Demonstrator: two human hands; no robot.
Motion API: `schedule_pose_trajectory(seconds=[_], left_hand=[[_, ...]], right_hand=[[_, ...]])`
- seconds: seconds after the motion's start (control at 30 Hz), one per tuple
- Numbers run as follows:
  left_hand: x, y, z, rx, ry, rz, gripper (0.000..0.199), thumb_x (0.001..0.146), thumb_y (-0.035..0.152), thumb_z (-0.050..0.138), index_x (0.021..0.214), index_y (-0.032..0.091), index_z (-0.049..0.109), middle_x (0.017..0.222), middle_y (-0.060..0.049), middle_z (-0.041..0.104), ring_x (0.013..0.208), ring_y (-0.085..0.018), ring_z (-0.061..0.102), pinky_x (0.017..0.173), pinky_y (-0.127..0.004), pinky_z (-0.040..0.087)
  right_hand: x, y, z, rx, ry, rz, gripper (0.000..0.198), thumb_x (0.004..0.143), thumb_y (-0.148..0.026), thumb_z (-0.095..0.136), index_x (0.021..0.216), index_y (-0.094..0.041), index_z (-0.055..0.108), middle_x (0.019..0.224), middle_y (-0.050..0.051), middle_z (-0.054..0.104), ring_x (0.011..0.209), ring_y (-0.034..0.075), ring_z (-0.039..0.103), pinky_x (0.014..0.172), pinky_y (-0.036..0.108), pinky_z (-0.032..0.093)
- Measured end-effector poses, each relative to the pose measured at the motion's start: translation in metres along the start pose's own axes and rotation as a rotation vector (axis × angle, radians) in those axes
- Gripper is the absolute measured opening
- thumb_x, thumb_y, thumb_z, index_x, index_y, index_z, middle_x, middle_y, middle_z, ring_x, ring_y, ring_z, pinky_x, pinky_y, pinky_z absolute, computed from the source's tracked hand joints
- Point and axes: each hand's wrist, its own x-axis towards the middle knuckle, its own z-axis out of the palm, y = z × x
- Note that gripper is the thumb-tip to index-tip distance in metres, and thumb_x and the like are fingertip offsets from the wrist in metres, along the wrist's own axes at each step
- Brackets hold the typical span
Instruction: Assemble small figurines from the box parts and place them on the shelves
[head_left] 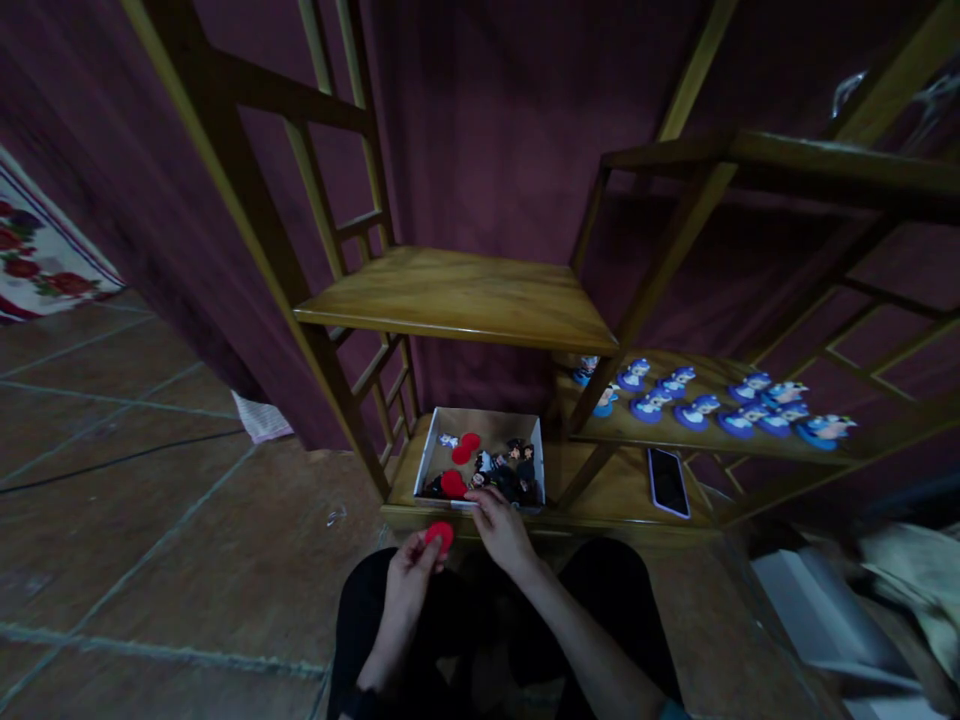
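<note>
My left hand pinches a red disc in front of the box, just above my lap. My right hand reaches to the front edge of an open cardboard box. Its thumb and fingers come together over the rim; what they hold, if anything, is too small to tell. Inside the box lie several dark figurines, a small white-and-purple figurine and more red discs.
The box stands on the bottom board of a wooden shelf. To the right, several purple-and-blue figurines stand on a low shelf board. A phone lies below them. White boxes are at lower right; a cable crosses the floor.
</note>
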Motion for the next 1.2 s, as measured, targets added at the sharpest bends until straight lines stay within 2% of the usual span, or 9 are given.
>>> schedule_pose_trajectory(seconds=[0.17,0.3,0.37,0.53,0.73,0.83,0.93,1.07,1.2], left_hand=[[-0.009,-0.017,-0.044,0.242,0.090,0.162,0.032,0.059,0.043,0.068,0.074,0.015,0.062,0.064,-0.001,0.062,0.060,-0.016,0.055,0.058,-0.026,0.044],[-0.018,-0.030,-0.055,0.381,0.091,0.148,0.033,0.062,0.046,0.065,0.074,0.016,0.062,0.062,0.000,0.061,0.059,-0.016,0.054,0.055,-0.025,0.042],[-0.022,-0.031,-0.052,0.385,0.103,0.141,0.033,0.059,0.047,0.067,0.069,0.016,0.061,0.057,0.002,0.058,0.055,-0.015,0.052,0.051,-0.024,0.039],[-0.017,-0.022,-0.032,0.229,0.176,0.115,0.033,0.057,0.047,0.067,0.059,0.016,0.055,0.049,0.004,0.050,0.045,-0.011,0.044,0.046,-0.023,0.035],[0.013,0.007,-0.002,0.146,0.250,0.288,0.028,0.063,0.043,0.065,0.066,0.017,0.056,0.055,0.004,0.052,0.052,-0.011,0.046,0.052,-0.022,0.038],[0.032,0.023,0.012,0.179,0.205,0.346,0.026,0.067,0.041,0.062,0.072,0.016,0.058,0.061,0.002,0.057,0.057,-0.013,0.050,0.057,-0.024,0.041],[0.047,0.031,0.022,0.248,0.183,0.342,0.025,0.068,0.040,0.059,0.076,0.016,0.061,0.067,-0.002,0.062,0.063,-0.016,0.055,0.061,-0.026,0.043],[0.062,0.023,0.024,0.351,0.165,0.308,0.021,0.069,0.037,0.057,0.076,0.018,0.062,0.067,-0.002,0.064,0.065,-0.018,0.059,0.064,-0.028,0.043],[0.073,0.009,0.016,0.387,0.105,0.260,0.023,0.069,0.039,0.056,0.075,0.018,0.062,0.059,-0.001,0.062,0.058,-0.018,0.058,0.061,-0.028,0.043]], right_hand=[[-0.004,0.022,-0.009,-0.441,-0.083,-0.029,0.027,0.085,-0.020,0.045,0.110,-0.023,0.054,0.106,0.006,0.058,0.099,0.020,0.053,0.091,0.035,0.039],[-0.012,0.032,0.000,-0.599,-0.121,-0.044,0.031,0.083,-0.025,0.049,0.114,-0.021,0.051,0.106,0.008,0.057,0.101,0.023,0.050,0.093,0.038,0.036],[-0.012,0.031,0.003,-0.619,-0.115,-0.029,0.030,0.084,-0.026,0.049,0.113,-0.021,0.052,0.104,0.007,0.058,0.100,0.022,0.050,0.091,0.037,0.036],[-0.009,0.028,0.001,-0.623,-0.127,-0.030,0.028,0.084,-0.028,0.048,0.112,-0.022,0.053,0.103,0.006,0.059,0.099,0.021,0.051,0.089,0.035,0.036],[0.007,0.032,-0.004,-0.535,-0.180,0.054,0.024,0.089,-0.026,0.040,0.100,-0.023,0.061,0.096,0.004,0.064,0.092,0.017,0.058,0.084,0.028,0.038],[0.025,0.033,-0.006,-0.473,-0.162,0.099,0.024,0.088,-0.023,0.040,0.098,-0.025,0.062,0.097,0.003,0.065,0.089,0.015,0.060,0.079,0.024,0.040],[0.048,0.036,-0.005,-0.452,-0.123,0.089,0.023,0.087,-0.020,0.043,0.097,-0.024,0.063,0.098,0.003,0.065,0.093,0.016,0.059,0.080,0.024,0.040],[0.084,0.041,0.002,-0.449,-0.126,0.065,0.025,0.086,-0.015,0.042,0.099,-0.024,0.062,0.102,0.002,0.065,0.094,0.015,0.059,0.082,0.024,0.040],[0.120,0.048,0.016,-0.459,-0.142,0.059,0.025,0.085,-0.015,0.043,0.099,-0.022,0.063,0.103,0.005,0.065,0.095,0.016,0.058,0.083,0.024,0.039]])
